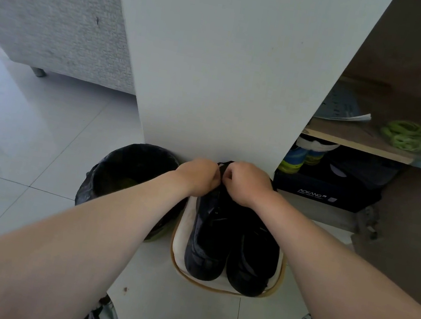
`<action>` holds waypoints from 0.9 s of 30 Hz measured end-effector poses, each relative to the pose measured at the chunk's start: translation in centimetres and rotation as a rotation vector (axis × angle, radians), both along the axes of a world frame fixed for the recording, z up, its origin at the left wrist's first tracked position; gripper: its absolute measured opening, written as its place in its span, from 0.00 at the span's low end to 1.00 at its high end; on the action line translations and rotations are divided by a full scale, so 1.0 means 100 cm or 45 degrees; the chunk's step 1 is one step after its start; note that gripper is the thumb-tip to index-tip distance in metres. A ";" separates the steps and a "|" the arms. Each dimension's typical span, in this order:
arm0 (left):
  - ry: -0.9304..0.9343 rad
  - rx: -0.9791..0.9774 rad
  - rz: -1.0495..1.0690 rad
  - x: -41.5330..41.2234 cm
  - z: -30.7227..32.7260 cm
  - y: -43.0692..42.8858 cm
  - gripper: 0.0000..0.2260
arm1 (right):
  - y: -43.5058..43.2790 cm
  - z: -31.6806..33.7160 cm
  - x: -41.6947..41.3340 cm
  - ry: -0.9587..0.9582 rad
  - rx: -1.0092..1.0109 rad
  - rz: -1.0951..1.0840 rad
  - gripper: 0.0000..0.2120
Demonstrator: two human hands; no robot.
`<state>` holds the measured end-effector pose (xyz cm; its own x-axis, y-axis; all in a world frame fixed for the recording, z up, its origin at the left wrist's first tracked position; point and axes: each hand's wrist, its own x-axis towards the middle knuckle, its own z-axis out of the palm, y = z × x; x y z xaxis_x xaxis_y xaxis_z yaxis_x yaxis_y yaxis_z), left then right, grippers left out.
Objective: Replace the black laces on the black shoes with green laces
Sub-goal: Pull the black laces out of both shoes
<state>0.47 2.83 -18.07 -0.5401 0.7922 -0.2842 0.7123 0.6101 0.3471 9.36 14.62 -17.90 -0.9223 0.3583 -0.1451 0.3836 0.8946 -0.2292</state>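
- Two black shoes (207, 244), soft and dull, sit side by side on one white stool (181, 237) with a tan rim, at 6 o'clock from the middle.
- Two bare hands meet at the shoes' far end. The left hand (197, 175) and right hand (245, 183) are both curled tight and pinch one thin black lace (223, 165) between them.
- One heap of bright green laces (407, 135) lies on a wooden shelf (358, 140) at 2 o'clock, well apart from the hands.
- One round bin (130, 168) with a shiny black bag stands at 9 o'clock of the stool. The left arm hides part of it.
- One dark box (323, 191) sits at 3 o'clock.
- One flat white board (232, 66) rises behind the hands.
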 end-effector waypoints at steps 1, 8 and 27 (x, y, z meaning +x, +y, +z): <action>-0.022 0.021 0.011 -0.001 -0.001 0.000 0.11 | -0.002 -0.001 0.000 -0.005 0.020 0.000 0.10; -0.041 0.033 0.033 0.002 -0.003 0.002 0.07 | 0.004 0.006 -0.010 0.303 -0.557 -0.310 0.07; -0.192 0.271 0.203 -0.001 -0.003 -0.010 0.05 | 0.000 -0.007 0.000 0.076 -0.118 0.125 0.02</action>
<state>0.38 1.85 -18.33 -0.6266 0.7513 -0.2075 0.5443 0.6123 0.5734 9.40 14.66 -18.64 -0.9602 0.2534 -0.1173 0.2783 0.9013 -0.3320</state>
